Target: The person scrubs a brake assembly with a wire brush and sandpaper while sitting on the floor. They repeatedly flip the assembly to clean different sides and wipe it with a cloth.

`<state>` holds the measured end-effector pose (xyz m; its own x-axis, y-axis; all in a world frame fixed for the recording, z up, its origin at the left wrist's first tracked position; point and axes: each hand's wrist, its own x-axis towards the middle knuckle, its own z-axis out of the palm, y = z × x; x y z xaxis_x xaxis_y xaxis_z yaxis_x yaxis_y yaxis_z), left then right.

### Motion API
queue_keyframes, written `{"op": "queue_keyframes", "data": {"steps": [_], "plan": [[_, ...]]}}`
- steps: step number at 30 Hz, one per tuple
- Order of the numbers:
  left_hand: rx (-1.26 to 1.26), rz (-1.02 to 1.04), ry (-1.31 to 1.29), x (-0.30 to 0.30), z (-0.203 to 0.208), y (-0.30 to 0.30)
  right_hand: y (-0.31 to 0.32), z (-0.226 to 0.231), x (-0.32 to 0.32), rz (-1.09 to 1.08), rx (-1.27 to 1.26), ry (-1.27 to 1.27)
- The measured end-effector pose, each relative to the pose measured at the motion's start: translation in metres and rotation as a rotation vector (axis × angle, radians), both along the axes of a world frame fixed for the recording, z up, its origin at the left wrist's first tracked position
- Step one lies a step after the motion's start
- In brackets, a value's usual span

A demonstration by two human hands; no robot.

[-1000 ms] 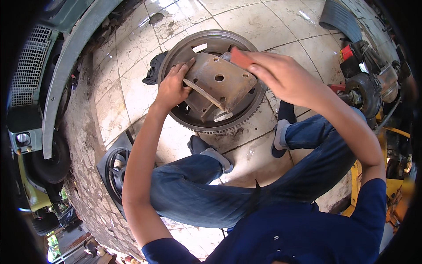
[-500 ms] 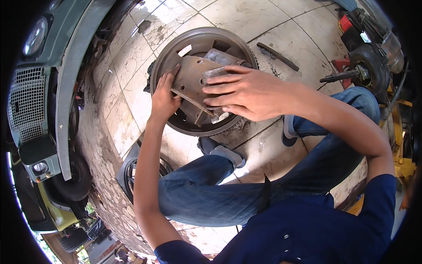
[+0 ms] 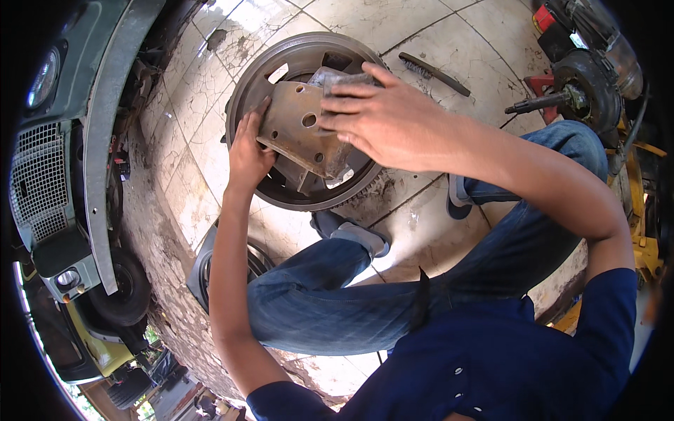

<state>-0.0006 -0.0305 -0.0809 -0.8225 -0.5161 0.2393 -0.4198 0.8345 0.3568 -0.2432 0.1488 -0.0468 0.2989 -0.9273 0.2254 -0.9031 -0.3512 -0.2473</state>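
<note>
A rust-brown brake shoe (image 3: pixel 289 112), a curved plate with round holes and flanges beneath, lies tilted over a round metal wheel rim (image 3: pixel 302 41) on the floor. My left hand (image 3: pixel 250 152) grips the shoe's left edge, fingers along its side. With fingers spread, my right hand (image 3: pixel 382 119) presses a grey sandpaper-like sheet (image 3: pixel 338 90) against the shoe's upper right part. The palm hides some of the sheet. A wire brush (image 3: pixel 437 74) with a dark handle lies beyond my right hand.
My bent legs in jeans (image 3: pixel 330 312) are close below the rim. A hub with a shaft (image 3: pixel 586 95) stands at the right near a red stand (image 3: pixel 539 88). A vehicle front with a mesh grille (image 3: pixel 43 165) lines the left. Cracked tiles (image 3: pixel 421 35) cover the floor.
My right hand has slid up and away over the shoe with the grey sheet, baring more holes. My left hand keeps its hold. The whole view has shifted slightly.
</note>
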Motion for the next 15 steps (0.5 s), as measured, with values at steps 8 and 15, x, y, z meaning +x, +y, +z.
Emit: {"op": "queue_keyframes", "data": {"steps": [8, 15], "plan": [[-0.009, 0.025, 0.006, 0.002, 0.000, 0.002, 0.013, 0.020, 0.004, 0.072, 0.029, -0.014], [-0.008, 0.047, -0.027, 0.001, -0.002, 0.002, 0.000, 0.020, -0.006, 0.013, 0.114, 0.082]]}}
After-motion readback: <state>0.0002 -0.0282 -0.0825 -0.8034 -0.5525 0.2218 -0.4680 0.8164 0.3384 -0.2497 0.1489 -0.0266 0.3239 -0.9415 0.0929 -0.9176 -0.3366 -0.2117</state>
